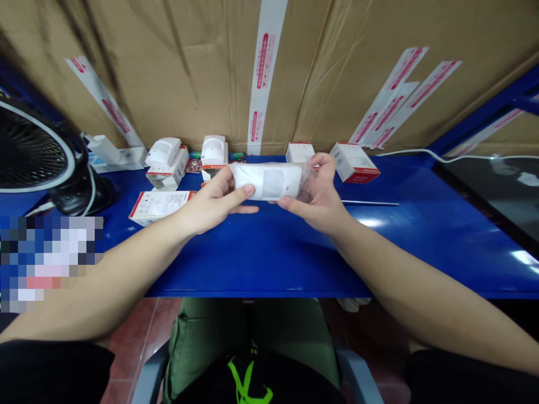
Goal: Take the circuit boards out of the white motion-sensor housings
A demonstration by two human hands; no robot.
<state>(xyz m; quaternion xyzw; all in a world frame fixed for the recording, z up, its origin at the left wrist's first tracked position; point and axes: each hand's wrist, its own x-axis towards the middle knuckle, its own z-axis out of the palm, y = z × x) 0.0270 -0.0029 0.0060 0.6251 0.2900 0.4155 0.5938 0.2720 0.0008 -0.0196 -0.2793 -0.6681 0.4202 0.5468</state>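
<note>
The left hand [221,199] and right hand [318,193] were both clamped on the device [268,182], one at each end, with their thumbs on its near side. White and wrapped in clear plastic, it was held lengthwise above the blue table [269,252]. Beyond the left hand, two white units [163,150] sat on small boxes [162,178]; another box [160,205] lay partly behind the left forearm. Two cartons [357,160] stood behind the right hand, near the cardboard [307,84]. A thin rod [373,203] lay right of that hand. A fan [29,146] stood far left.
</note>
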